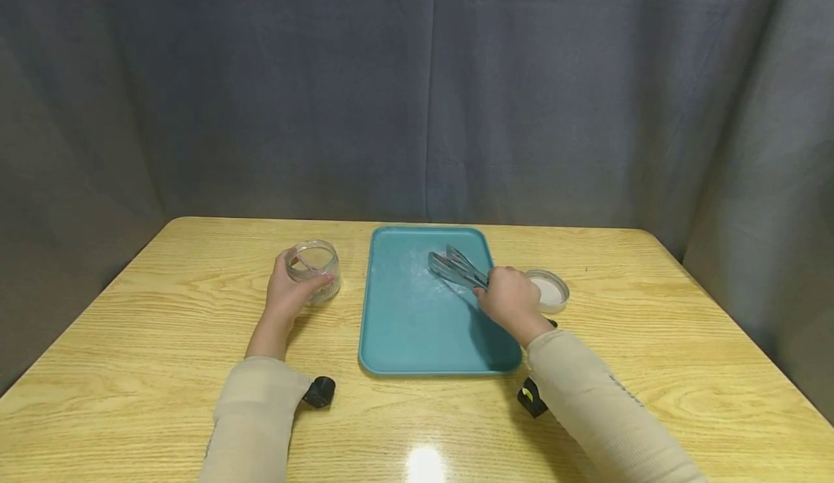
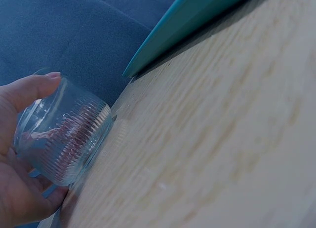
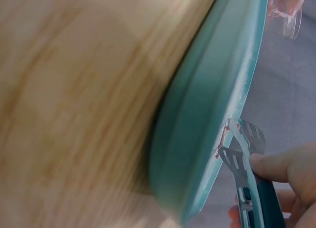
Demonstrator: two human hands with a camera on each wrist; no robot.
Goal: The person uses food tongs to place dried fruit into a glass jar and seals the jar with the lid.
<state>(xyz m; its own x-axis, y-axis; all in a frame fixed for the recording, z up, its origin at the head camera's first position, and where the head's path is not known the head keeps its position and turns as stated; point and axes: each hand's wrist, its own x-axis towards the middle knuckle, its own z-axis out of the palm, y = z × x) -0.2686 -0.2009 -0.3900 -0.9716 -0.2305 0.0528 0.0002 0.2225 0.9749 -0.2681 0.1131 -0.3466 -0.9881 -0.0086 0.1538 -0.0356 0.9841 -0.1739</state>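
Leftward from the grip of the right hand [image 1: 515, 298], saw tongs [image 1: 459, 269] held in curled fingers, with arms spread and tips over whitish marks [image 1: 420, 269] on a teal tray [image 1: 417, 345]. Noted a long axis slanting left and slightly away from that hand; judged as the decisive relation the line from those tips to the open-mouthed glass jar [image 1: 328, 293], farther left, past the tray's edge. Found the jar upright in the grip of the left hand [image 1: 287, 295], with fingers and thumb curled round its wall, and so much nearer to that hand than to the right. Could not settle contact between tips and tray. Just right of the right-hand grip, located a round lid [image 1: 550, 291] on the wooden table [image 1: 163, 324], visible from the head only. Ahead of the same grip, from the right wrist, made out clear slots in the tong ends and, close by them, a small reddish patch [image 3: 223, 136], unidentifiable and not discernible from the head. From the left wrist, saw the jar's base at or just above the tabletop, but no tongs.
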